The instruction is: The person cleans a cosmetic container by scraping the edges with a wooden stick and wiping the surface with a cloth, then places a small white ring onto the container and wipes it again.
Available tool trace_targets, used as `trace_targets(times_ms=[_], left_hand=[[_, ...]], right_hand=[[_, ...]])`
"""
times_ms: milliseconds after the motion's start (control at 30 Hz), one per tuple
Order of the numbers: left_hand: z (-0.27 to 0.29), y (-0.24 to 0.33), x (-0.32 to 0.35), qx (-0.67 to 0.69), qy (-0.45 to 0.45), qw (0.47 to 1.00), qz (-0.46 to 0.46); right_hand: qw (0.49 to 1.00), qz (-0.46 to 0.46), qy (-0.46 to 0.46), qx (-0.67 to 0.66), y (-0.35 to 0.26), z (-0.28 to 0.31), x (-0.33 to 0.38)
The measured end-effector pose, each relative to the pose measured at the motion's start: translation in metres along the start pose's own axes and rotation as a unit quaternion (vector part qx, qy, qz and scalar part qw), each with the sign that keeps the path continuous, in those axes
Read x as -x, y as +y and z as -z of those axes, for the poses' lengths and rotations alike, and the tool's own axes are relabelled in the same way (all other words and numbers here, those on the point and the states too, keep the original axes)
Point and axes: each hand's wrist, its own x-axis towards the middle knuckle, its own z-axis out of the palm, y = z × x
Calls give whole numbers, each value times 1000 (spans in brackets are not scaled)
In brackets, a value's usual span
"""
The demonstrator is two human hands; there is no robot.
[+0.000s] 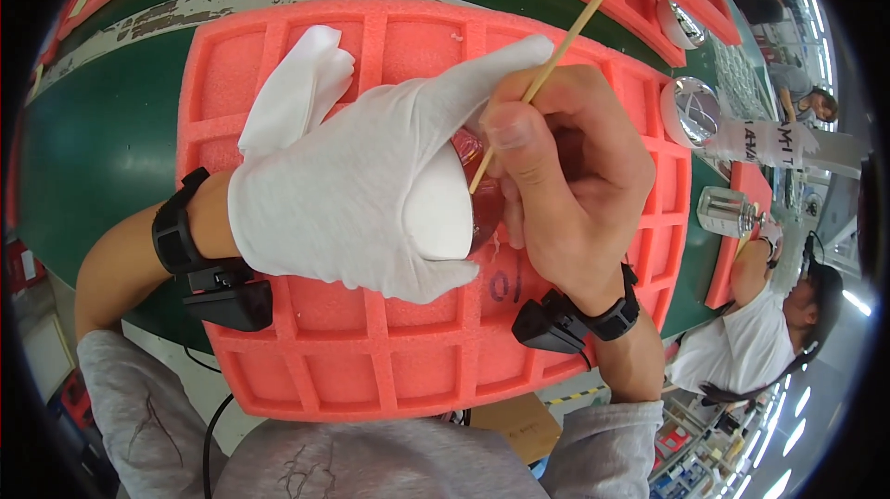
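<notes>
Head view: the centre of the frame is filled by the left hand (357, 198), gloved in white and curled closed around a white rounded piece (436, 212), of which only the end is seen between thumb and fingers. A reddish glossy face (480, 193) of that piece is glimpsed at the glove's right edge, mostly hidden. A crumpled white cloth (297, 91) is seen sticking out behind the glove, toward the upper left; whether it is gripped cannot be told.

Just right of centre, the bare right hand (565, 175) is closed in a pinch on a thin wooden stick (556, 59), which runs up to the top edge right of centre; its lower tip is set against the reddish face. Black wrist straps (176, 235) are worn on both forearms.

Beneath both hands an orange foam tray (371, 351) with square pockets is laid on a green table (93, 147). At the right of the frame, shiny round parts (691, 110) are seen beside the tray, and another person (751, 332) is seated at the lower right
</notes>
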Motion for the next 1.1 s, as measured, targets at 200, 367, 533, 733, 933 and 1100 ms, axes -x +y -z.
trace_targets(times_ms=[200, 367, 533, 733, 933, 1100], left_hand=[[-13, -8, -5, 95, 42, 993, -54], [0, 2, -3, 33, 1, 999, 5], [-2, 0, -2, 27, 12, 1000, -8], [-3, -2, 0, -21, 39, 998, -46], [11, 14, -7, 10, -91, 990, 107], [-1, 4, -4, -1, -1, 1000, 12]], right_hand=[[970, 218, -88, 58, 25, 12, -9], [998, -21, 51, -8, 6, 0, -3], [992, 123, -30, -4, 16, 3, -4], [976, 199, -82, 39, 20, 12, -9], [998, 61, -2, -1, 12, 6, -3], [994, 100, -33, 34, 11, 8, -4]])
